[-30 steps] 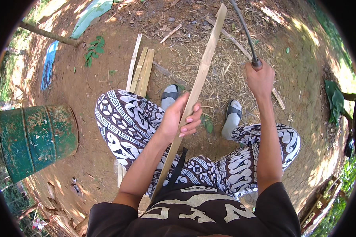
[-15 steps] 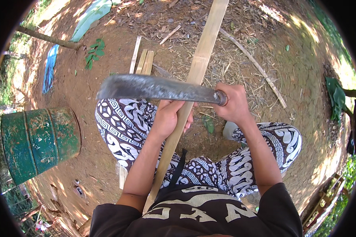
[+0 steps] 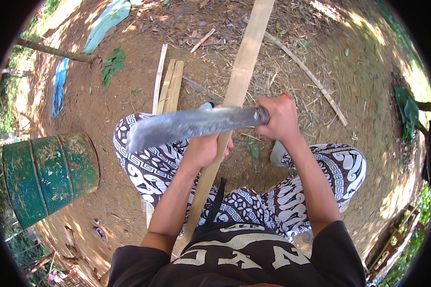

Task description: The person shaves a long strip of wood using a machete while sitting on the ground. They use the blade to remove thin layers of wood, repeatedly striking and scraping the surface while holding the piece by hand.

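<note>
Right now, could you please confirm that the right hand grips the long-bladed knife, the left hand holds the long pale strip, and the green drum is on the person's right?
Not quite: the head view shows the green drum on the person's left. The rest is correct: the right hand grips the long-bladed knife, and the left hand holds the long pale strip.

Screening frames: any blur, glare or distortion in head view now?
Head view: long grey metal blade motion-blurred, worst toward its tip; hard sun patches bleach brown earth ground, upper right; rusty green metal drum looks skewed near the fisheye rim.
</note>
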The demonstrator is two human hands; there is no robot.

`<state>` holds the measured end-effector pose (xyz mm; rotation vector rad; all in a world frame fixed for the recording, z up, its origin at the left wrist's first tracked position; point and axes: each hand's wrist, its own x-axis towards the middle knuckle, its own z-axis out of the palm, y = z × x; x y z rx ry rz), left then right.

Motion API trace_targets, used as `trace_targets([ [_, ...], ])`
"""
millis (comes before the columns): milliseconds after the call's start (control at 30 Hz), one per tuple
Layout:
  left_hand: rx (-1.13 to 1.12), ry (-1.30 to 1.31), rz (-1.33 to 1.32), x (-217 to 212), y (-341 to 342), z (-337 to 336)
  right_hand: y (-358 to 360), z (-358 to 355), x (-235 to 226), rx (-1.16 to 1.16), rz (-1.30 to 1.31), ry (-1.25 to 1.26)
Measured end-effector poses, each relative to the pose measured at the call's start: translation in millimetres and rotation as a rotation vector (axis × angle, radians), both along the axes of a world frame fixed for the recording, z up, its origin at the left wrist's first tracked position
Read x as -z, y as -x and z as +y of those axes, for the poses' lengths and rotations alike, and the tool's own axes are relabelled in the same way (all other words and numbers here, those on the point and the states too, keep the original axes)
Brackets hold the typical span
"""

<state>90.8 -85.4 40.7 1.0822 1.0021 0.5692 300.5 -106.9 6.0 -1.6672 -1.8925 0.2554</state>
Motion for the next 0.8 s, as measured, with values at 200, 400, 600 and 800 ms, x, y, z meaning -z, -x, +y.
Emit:
trace_targets([
  [200,0.007,-0.039,0.019,-2.1,-9.1,19.5,-15.1,19.7,18.4,0.141,-0.082,0.003],
  [400,-0.040,-0.030,0.004,7.3,-8.3,19.5,-30.4,35.8,41.1,0.315,-0.053,0.025],
  [600,-0.009,0.044,-0.059,14.2,6.4,7.1,-88.2,51.5,3.3,0.818,0.152,0.116],
  [800,0.048,0.059,-0.072,17.0,13.1,22.6,-22.4,17.5,-17.6,0.343,0.362,0.087],
])
